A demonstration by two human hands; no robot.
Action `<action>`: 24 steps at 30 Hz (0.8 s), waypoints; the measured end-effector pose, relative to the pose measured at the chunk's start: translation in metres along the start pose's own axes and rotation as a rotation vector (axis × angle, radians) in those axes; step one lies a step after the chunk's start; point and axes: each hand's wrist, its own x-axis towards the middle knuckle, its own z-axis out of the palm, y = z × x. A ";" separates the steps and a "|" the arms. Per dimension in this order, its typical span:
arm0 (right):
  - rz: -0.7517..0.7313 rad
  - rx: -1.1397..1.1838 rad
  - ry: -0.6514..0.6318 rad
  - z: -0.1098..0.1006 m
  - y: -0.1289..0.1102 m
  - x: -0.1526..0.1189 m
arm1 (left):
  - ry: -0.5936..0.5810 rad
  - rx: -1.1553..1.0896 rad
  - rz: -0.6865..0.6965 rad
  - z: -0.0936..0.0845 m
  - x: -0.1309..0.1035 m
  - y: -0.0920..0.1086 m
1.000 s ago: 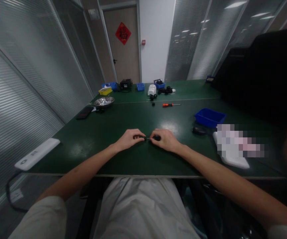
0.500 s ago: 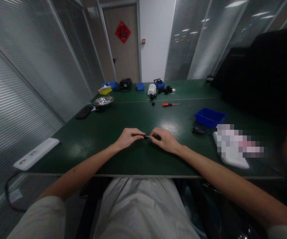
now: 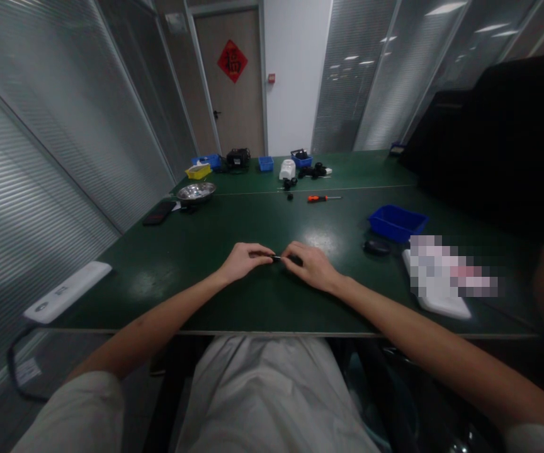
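Note:
My left hand [image 3: 247,260] rests just above the green table [image 3: 196,302], its thumb and fingertips pinched together. Facing it, my right hand [image 3: 310,264] is closed in a pinch too, with a dark patch under its curled fingers. Between the fingertips runs a small thin piece [image 3: 276,257], silvery with a dark end on the left side. It is too small and too covered to name. The two hands are a short gap apart, joined by this piece.
An orange-handled screwdriver [image 3: 318,199] lies farther back. To the right are a blue tray [image 3: 397,225], a black mouse-like object [image 3: 376,247] and a blurred-out white item [image 3: 435,296]. A metal bowl [image 3: 196,192], phone [image 3: 158,212] and white power strip [image 3: 68,291] are at left.
Both hands stay in nearly the same place, pinching the small piece. The whole view has shifted very slightly.

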 end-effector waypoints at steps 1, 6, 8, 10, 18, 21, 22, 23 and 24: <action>0.001 -0.013 -0.004 0.000 0.000 0.000 | -0.001 0.023 0.012 -0.001 0.000 0.001; -0.025 -0.121 -0.074 0.000 -0.004 0.000 | -0.082 0.189 0.085 -0.003 -0.001 0.012; -0.037 -0.136 -0.083 0.001 -0.007 0.000 | -0.103 0.188 0.092 -0.003 -0.002 0.015; -0.049 -0.140 -0.079 0.003 -0.009 0.000 | -0.108 0.161 0.097 -0.001 -0.002 0.016; -0.034 -0.170 -0.068 0.011 -0.008 0.000 | -0.076 0.041 0.056 0.006 -0.001 0.005; -0.033 -0.186 -0.068 0.010 -0.008 -0.001 | -0.085 0.025 0.055 0.005 0.001 0.002; -0.034 -0.192 -0.070 0.010 -0.008 -0.001 | -0.088 0.018 0.050 0.004 0.001 0.002; -0.034 -0.198 -0.069 0.009 -0.009 -0.001 | -0.091 0.005 0.043 0.003 0.002 0.001; -0.034 -0.203 -0.072 0.008 -0.009 -0.001 | -0.093 -0.014 0.035 0.003 0.002 0.000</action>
